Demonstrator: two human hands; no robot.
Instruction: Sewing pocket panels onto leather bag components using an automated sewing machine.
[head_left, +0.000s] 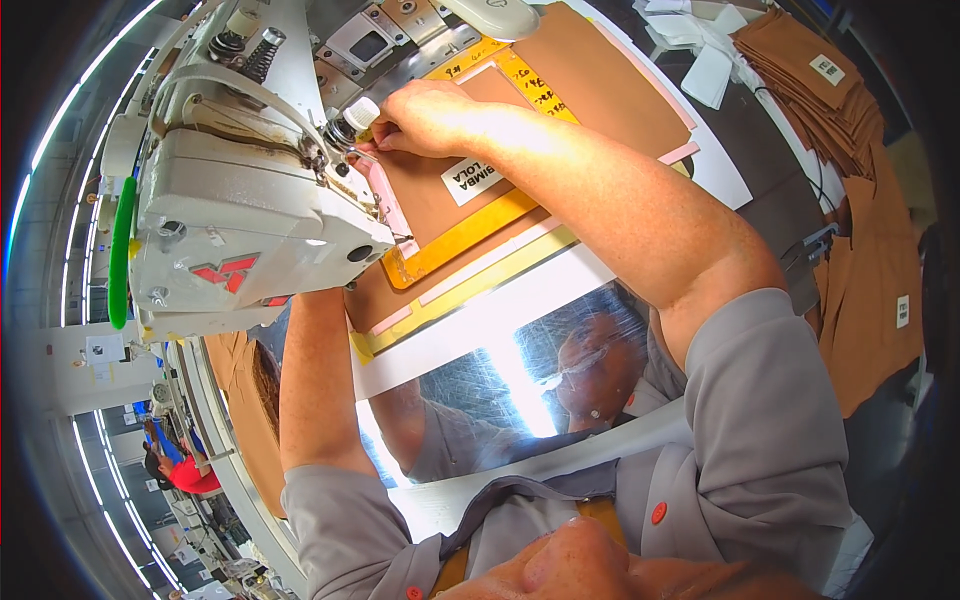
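A white sewing machine point(250, 200) stands at the left, its head over the work. My right hand point(425, 120) reaches across to the needle area, fingers pinched beside a white knob point(361, 113); what they hold, if anything, is too small to make out. Below it lies a brown fabric piece point(425, 185) with a white label point(470, 181) and a pink strip point(386, 200) along its left side. A yellow template frame point(470, 240) surrounds this piece. My left forearm point(322, 380) passes under the machine head, which hides the left hand.
A shiny metal plate point(460, 400) lies nearest me. Stacked brown pieces point(800, 75) and white scraps point(700, 60) sit at the far right; brown fabric point(870, 290) hangs below them. More brown fabric point(245, 400) lies at left. A person in red point(190, 474) is in the background.
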